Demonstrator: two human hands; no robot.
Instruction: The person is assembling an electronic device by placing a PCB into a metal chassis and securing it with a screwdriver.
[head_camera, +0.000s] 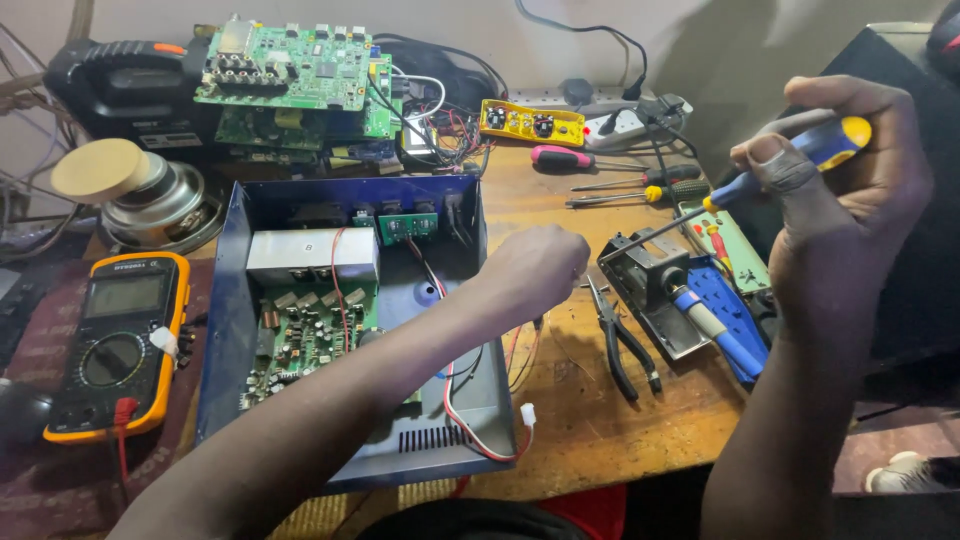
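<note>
screwdriver (790, 160) raised at right, pinched in right hand (850, 200); tip over soldering stand (650, 290). left hand (535, 270) fisted at blue chassis (225, 330) edge on surface (600, 420). risk: tip slipping, snagging loose red wires (470, 420).

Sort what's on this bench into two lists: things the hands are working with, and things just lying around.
In hand:
- blue-and-yellow screwdriver, held in the right hand
- open blue metal chassis with its circuit boards, the left hand closed at its right wall

Lying about:
- yellow multimeter
- pliers
- spare screwdrivers
- soldering iron on its stand
- loose green boards
- speaker driver
</note>
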